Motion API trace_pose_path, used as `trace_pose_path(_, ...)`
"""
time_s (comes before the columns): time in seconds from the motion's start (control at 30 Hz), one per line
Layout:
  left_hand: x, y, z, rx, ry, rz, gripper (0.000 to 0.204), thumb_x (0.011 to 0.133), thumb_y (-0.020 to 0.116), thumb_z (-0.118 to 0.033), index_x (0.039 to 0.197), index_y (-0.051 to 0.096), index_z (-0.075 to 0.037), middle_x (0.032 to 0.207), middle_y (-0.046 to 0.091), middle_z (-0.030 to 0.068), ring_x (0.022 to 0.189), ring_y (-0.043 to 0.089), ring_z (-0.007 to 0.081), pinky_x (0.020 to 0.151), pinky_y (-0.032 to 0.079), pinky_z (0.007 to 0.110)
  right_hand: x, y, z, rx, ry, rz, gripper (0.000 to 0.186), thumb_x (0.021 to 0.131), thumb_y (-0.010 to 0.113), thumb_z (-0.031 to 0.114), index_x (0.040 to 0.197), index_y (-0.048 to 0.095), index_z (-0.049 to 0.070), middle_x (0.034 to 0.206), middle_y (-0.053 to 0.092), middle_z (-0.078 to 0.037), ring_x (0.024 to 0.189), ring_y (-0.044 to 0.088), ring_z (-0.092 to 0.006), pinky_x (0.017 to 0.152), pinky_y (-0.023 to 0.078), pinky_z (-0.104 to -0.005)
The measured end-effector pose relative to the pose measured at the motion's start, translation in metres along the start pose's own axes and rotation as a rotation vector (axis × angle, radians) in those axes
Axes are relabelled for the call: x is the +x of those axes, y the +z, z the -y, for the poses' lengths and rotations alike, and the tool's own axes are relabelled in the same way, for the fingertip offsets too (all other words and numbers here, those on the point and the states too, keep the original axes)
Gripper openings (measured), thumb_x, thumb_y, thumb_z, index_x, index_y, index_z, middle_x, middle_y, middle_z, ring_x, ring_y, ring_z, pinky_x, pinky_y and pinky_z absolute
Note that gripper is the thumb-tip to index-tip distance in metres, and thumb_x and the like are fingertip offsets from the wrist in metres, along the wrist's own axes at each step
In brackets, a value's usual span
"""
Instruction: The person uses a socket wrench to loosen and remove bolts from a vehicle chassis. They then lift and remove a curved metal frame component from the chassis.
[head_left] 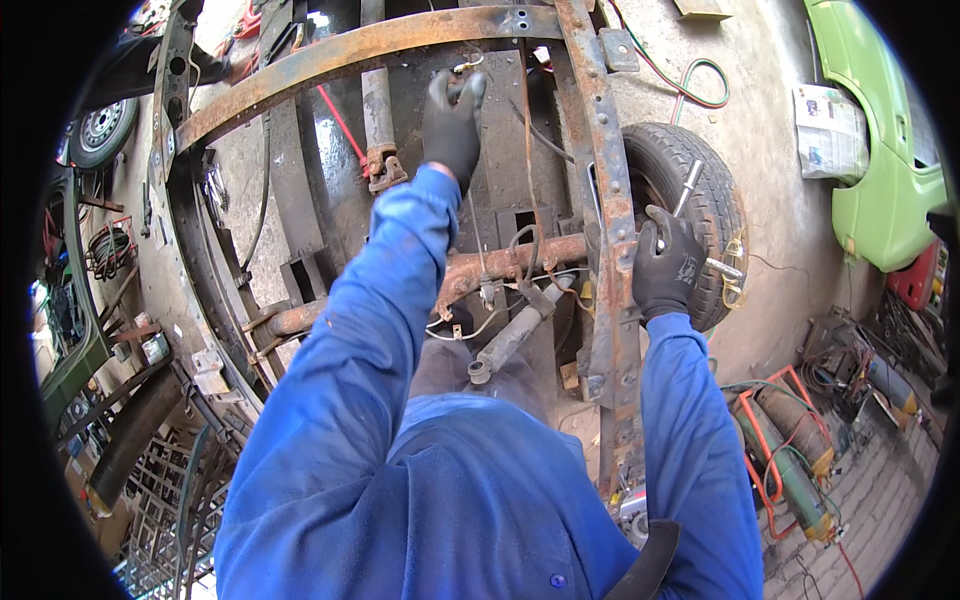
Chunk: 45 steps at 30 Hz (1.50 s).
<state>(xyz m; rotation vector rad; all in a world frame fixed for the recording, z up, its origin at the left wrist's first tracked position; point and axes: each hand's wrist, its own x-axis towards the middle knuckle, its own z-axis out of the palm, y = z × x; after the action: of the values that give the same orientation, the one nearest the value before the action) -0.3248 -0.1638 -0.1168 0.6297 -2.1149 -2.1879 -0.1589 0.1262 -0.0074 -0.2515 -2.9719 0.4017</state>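
My left hand (452, 128), in a black glove, reaches forward inside a rusty vehicle frame. Its thumb and fingers are bent with a gap between them, and nothing shows in them. Just beyond the fingertips is a small light-coloured fitting (468, 66), close to the curved crossmember (370, 48). On the right, beside the riveted side rail (612, 200), my gloved right hand (667, 262) is closed round a chrome socket wrench (689, 185), whose shaft points up and away. A second chrome piece (724, 270) lies by the knuckles; whether it joins the wrench I cannot tell.
A tyre (715, 215) lies beyond the right rail. Below my arms run a rusty axle tube (470, 268), a shock absorber (520, 335) and thin lines. Gas cylinders (800, 470) stand at the lower right; a green body panel (880, 150) is at the far right.
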Motion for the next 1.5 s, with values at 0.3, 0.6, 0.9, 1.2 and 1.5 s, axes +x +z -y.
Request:
trace_pose_path(0.3, 0.049, 0.035, -0.008, 0.305, -0.023, 0.197, 0.035, 0.108, 0.061, -0.028, 0.123, 0.072, 0.001, 0.083, 0.076, 0.0119, 0.065, 0.072, 0.0182, 0.066, 0.059, 0.031, 0.001, -0.002, 0.0, -0.007, -0.031, -0.011, 0.022, 0.092, 0.069, 0.016, 0.112, 0.078, 0.019, 0.098, 0.071, -0.012, 0.093, 0.067, -0.0361, 0.085, 0.051, -0.0503)
trace_pose_path(0.6, 0.004, 0.088, -0.015, 0.508, 0.058, 0.078, 0.031, 0.101, 0.057, -0.026, 0.123, 0.069, -0.008, 0.112, 0.072, 0.0286, 0.11, 0.069, 0.0482, 0.095, 0.054, 0.054, 0.004, -0.004, 0.011, 0.029, -0.032, 0.04, 0.02, 0.096, 0.067, 0.014, 0.114, 0.077, 0.011, 0.106, 0.074, -0.013, 0.099, 0.071, -0.0339, 0.09, 0.054, -0.0491)
trace_pose_path(0.9, 0.022, 0.074, -0.013, 0.272, 0.091, 0.083, 0.028, 0.107, 0.06, -0.023, 0.11, 0.073, 0.001, 0.103, 0.077, 0.0225, 0.094, 0.075, 0.0364, 0.084, 0.057, 0.044, -0.001, -0.001, 0.003, 0.066, -0.032, 0.03, 0.022, 0.096, 0.067, 0.013, 0.115, 0.077, 0.01, 0.106, 0.074, -0.013, 0.099, 0.071, -0.0345, 0.09, 0.054, -0.0484)
trace_pose_path(1.2, 0.04, 0.072, 0.025, 0.897, 0.745, 0.049, 0.024, 0.102, 0.056, -0.019, 0.116, 0.074, -0.012, 0.1, 0.075, 0.0162, 0.093, 0.073, 0.0363, 0.088, 0.057, 0.051, 0.001, -0.001, 0.004, 0.049, -0.012, 0.063, 0.021, 0.097, 0.067, 0.016, 0.113, 0.078, 0.01, 0.106, 0.074, -0.013, 0.102, 0.069, -0.034, 0.094, 0.053, -0.0477)
trace_pose_path(1.5, 0.085, 0.036, -0.024, -0.151, -0.478, 0.434, 0.033, 0.111, 0.053, -0.033, 0.137, 0.067, -0.018, 0.134, 0.068, 0.0026, 0.107, 0.073, 0.0244, 0.094, 0.058, 0.045, 0.002, -0.004, 0.006, -0.004, -0.003, 0.092, 0.023, 0.096, 0.066, 0.019, 0.117, 0.077, 0.016, 0.109, 0.072, -0.01, 0.104, 0.067, -0.033, 0.099, 0.048, -0.0493)
